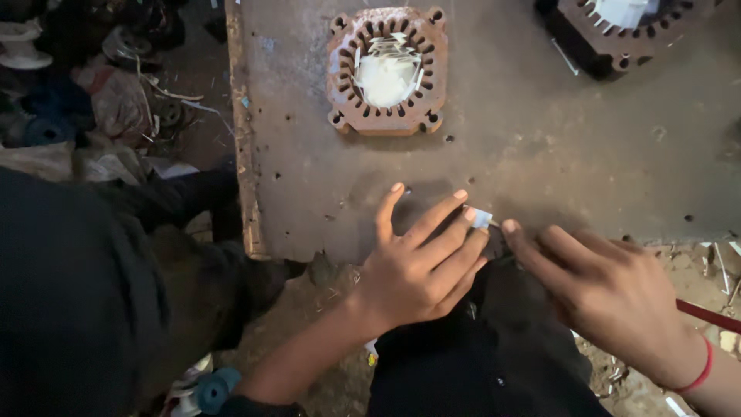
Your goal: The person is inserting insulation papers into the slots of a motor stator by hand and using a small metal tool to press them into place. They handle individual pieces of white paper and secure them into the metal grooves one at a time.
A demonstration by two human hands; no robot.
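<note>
My left hand rests at the near edge of a worn metal table, fingers spread, pressing a small white slip of paper under its fingertips. My right hand sits just to the right, its forefinger tip touching the same slip. Whether the right hand grips a thin tool is unclear. Farther back on the table stands a rusty square motor stator with white paper strips in its slots and centre.
A second stator sits at the table's far right corner. A person in dark clothing crouches at the left. Scrap parts and rags litter the ground left of the table. Paper offcuts lie at the right.
</note>
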